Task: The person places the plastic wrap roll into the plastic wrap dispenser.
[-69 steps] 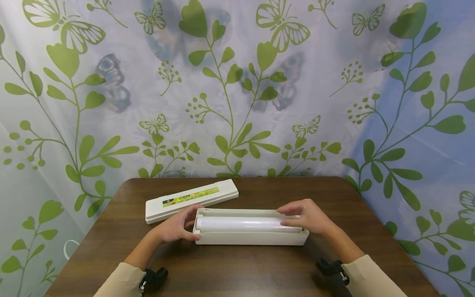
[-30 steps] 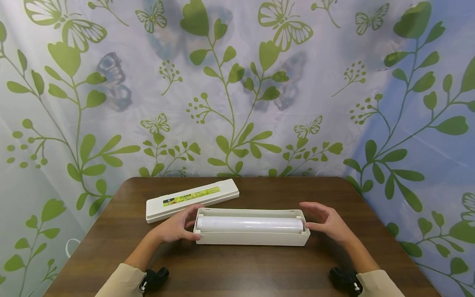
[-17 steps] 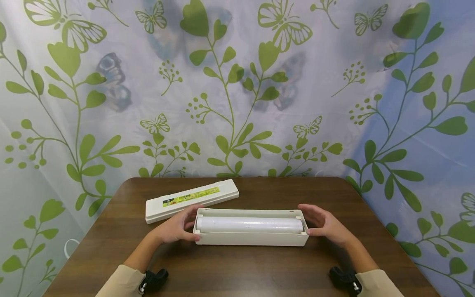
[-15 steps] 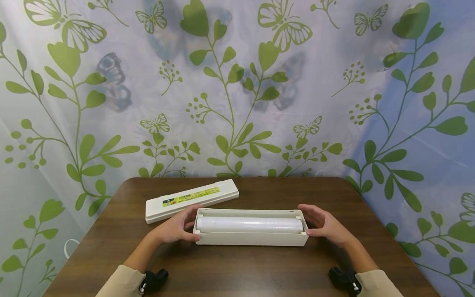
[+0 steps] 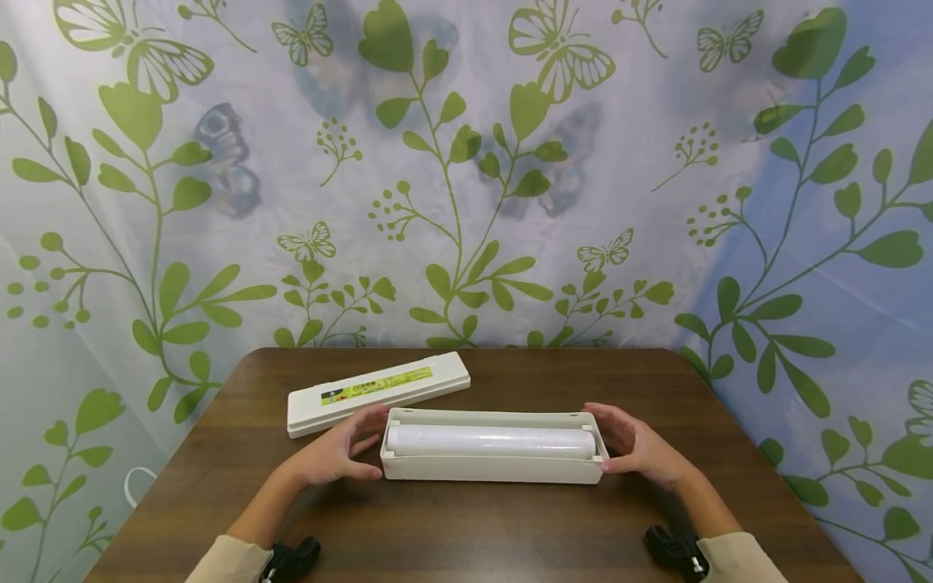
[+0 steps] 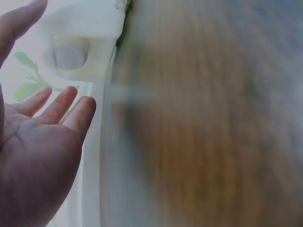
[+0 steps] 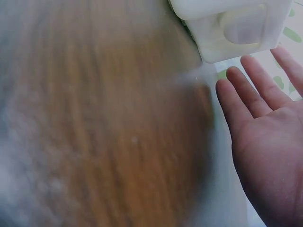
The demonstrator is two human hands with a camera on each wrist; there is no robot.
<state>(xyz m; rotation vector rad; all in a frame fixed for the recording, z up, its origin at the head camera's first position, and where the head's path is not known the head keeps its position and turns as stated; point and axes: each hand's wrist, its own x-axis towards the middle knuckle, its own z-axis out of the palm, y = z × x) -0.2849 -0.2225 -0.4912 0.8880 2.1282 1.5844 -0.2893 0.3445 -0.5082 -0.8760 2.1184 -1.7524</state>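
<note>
A: Where do we have our hands?

B: Our left hand (image 5: 331,453) is at the left end of the tray (image 5: 492,469) and our right hand (image 5: 641,450) is at the right end. The tray lies lengthwise between our fingertips on the table (image 5: 466,526).

A: Are we gripping it?

B: No. In both wrist views the fingers are straight and a little apart, palms facing the tray's ends. The left fingers (image 6: 61,106) stop just short of the end wall (image 6: 83,40), with a gap showing. On the right, the fingers (image 7: 246,92) sit just below the tray's corner (image 7: 232,30); we cannot tell whether the thumb tip touches.

A: And the roll?

B: The roll (image 5: 490,441) lies inside the tray, end to end, running from our left fingertips across to our right ones.

A: Anything beyond our fingers?

B: The lid (image 5: 377,392), flat on the table, just past our left fingertips and behind the tray, label up. Behind the table hangs a curtain (image 5: 466,162) with leaves.
</note>
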